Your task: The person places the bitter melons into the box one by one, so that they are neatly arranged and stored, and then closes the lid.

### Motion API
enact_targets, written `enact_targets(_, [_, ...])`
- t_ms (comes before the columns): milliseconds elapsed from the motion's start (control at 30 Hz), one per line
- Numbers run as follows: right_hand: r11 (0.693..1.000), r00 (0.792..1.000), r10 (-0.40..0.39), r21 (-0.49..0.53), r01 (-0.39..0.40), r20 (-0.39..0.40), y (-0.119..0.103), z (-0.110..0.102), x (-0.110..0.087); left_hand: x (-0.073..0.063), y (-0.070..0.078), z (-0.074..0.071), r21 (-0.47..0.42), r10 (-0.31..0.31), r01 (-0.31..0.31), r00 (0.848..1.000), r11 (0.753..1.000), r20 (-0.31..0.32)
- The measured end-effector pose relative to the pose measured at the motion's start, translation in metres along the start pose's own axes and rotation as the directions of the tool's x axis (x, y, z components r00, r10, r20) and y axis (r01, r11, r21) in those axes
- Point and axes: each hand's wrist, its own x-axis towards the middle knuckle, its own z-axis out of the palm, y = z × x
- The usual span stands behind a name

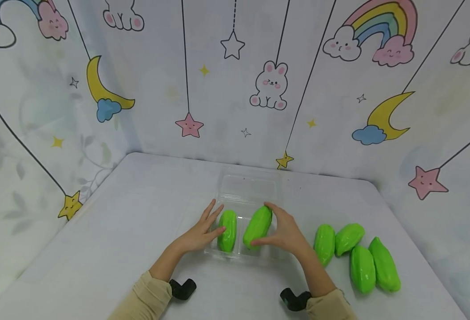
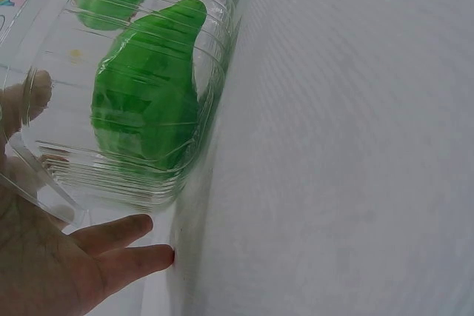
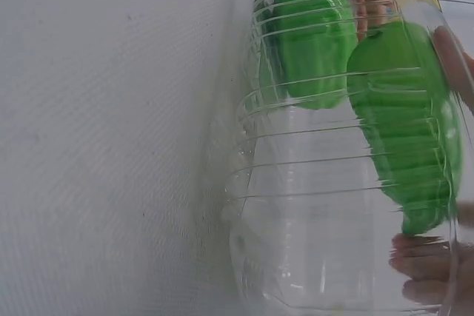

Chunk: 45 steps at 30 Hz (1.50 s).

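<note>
Two green ridged star fruits are at the clear plastic box [image 1: 248, 179], whose lid lies folded back. One star fruit [image 1: 228, 231] lies lengthwise in the left compartment, seen through the wall as a green shape [image 2: 148, 94]. My right hand [image 1: 284, 229] holds the other star fruit [image 1: 258, 226] end to end, fingers at its far tip and thumb at its near end, over the right compartment. In the right wrist view this held star fruit [image 3: 407, 123] sits tilted. My left hand [image 1: 199, 233] spreads straight fingers along the box's left side, thumb over the left fruit.
To the right of the box, several more star fruits [image 1: 363, 269] lie in a group on the white table [image 1: 139, 200]. A printed curtain [image 1: 227, 89] stands behind the table. Black wrist cameras [image 1: 184, 290] show near each sleeve.
</note>
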Motion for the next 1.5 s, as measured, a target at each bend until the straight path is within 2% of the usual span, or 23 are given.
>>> enact_targets(833, [0.999, 0.998, -0.038, 0.008, 0.037, 0.045, -0.008, 0.017, 0.008, 0.002, -0.001, 0.000, -0.004, 0.013, -0.013, 1.000, 1.000, 0.005])
enact_targets(1167, [1.000, 0.997, -0.005, 0.018, 0.004, 0.077, -0.009, 0.025, 0.010, 0.001, -0.001, 0.000, -0.006, 0.006, -0.006, 1.000, 1.000, 0.006])
enact_targets(1500, [0.999, 0.993, -0.036, 0.017, 0.034, 0.109, -0.011, 0.033, 0.011, 0.001, -0.001, 0.000, -0.005, -0.001, 0.001, 1.000, 1.000, 0.006])
